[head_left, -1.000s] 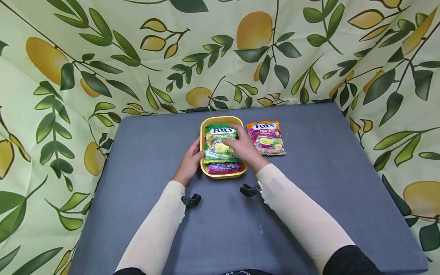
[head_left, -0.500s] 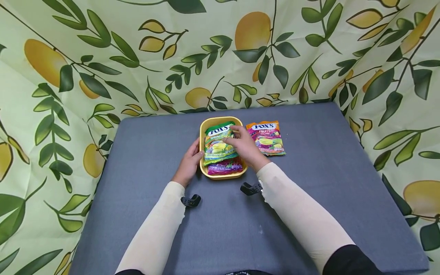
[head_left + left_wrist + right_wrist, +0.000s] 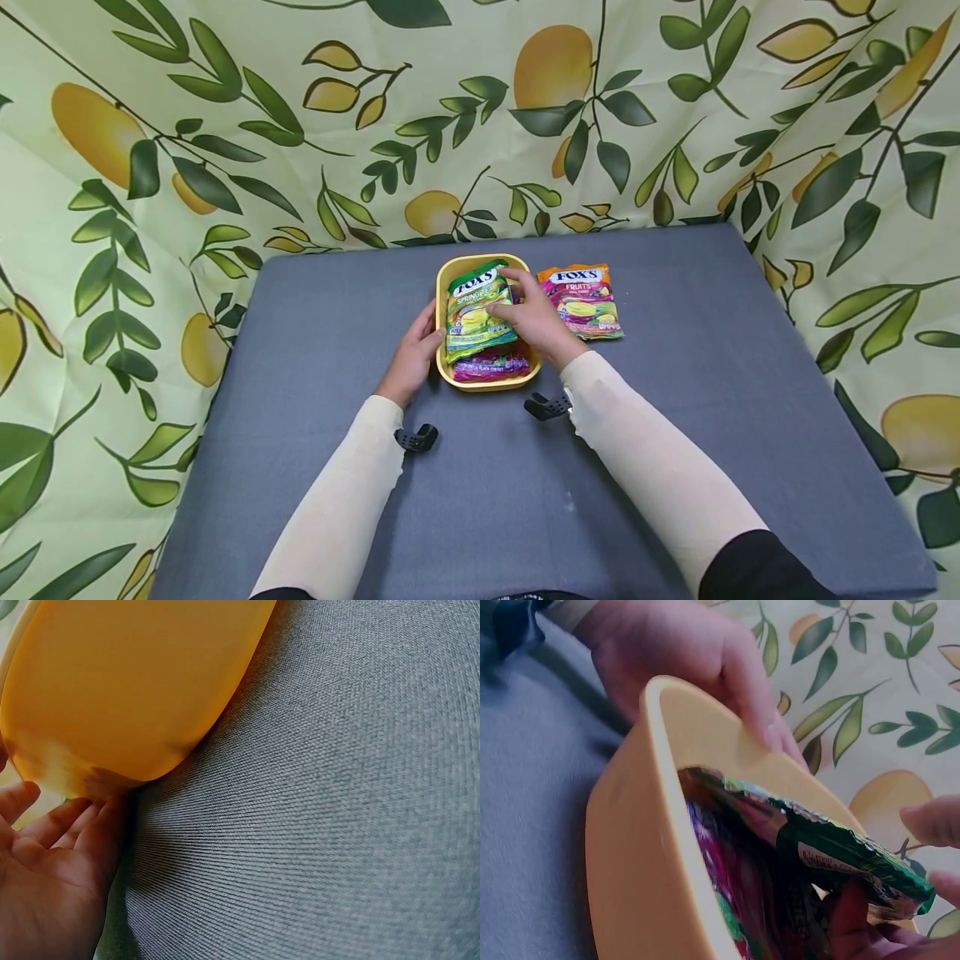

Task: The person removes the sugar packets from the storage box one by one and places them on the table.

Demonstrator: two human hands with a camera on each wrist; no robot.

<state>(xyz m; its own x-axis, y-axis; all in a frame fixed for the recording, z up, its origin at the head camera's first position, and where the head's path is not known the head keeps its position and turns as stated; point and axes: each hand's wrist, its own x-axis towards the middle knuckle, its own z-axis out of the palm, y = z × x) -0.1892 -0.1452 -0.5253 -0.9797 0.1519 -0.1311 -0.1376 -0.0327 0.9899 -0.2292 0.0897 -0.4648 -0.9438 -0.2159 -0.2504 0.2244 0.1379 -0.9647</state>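
Observation:
My left hand [image 3: 411, 354] rests along the left wall of a yellow tub [image 3: 489, 387], its fingers against the outside and its thumb by the rim. Inside the tub, my right hand [image 3: 536, 321] holds the right edge of a green Fox's Spring Tea candy bag [image 3: 476, 312]. That edge is raised, so the bag tilts, and in the right wrist view fingers [image 3: 847, 919] reach beneath it. Under it lies a purple candy bag [image 3: 491, 365], partly covered. The left wrist view shows the tub's underside [image 3: 142, 682] above the cloth.
An orange and pink Fox's Fruits candy bag [image 3: 580, 302] lies flat on the table, just right of the tub. Grey cloth [image 3: 480, 500] covers the table. Behind it hangs a fruit-patterned curtain [image 3: 300, 192].
The green candy bag has turned counterclockwise and its right edge has come up, showing more purple below. My right hand has shifted slightly with it; my left hand stays on the tub.

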